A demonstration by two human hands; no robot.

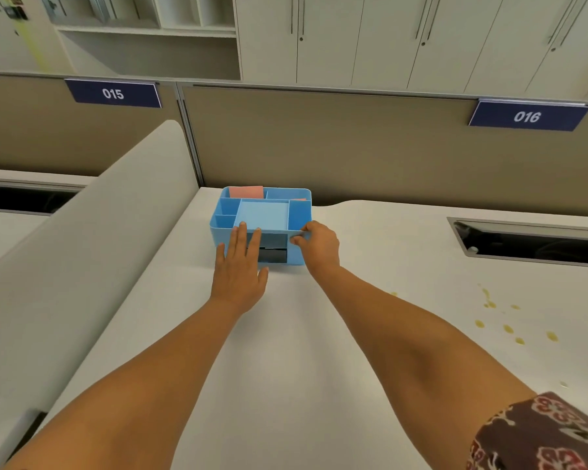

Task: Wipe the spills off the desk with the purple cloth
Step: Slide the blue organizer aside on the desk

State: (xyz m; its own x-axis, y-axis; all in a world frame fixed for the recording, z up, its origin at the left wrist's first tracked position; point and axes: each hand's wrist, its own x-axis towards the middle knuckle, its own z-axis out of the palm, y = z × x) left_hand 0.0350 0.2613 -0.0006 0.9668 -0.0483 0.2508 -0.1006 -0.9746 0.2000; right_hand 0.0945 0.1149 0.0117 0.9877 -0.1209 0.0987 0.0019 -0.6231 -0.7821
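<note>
A blue desk organizer (263,215) with several compartments stands at the back of the white desk (286,351). My left hand (240,266) lies flat against its front face, fingers spread, fingertips at the rim. My right hand (319,245) pinches the organizer's front right rim. A dark opening (274,251) shows in the front, between my hands. Yellowish spill drops (503,320) dot the desk to the right. No purple cloth is visible.
A pink pad (246,192) sits in the organizer's back compartment. A cable slot (530,242) is cut into the desk at right. A beige partition (353,147) with signs 015 and 016 runs behind. A white divider (82,249) slopes at left.
</note>
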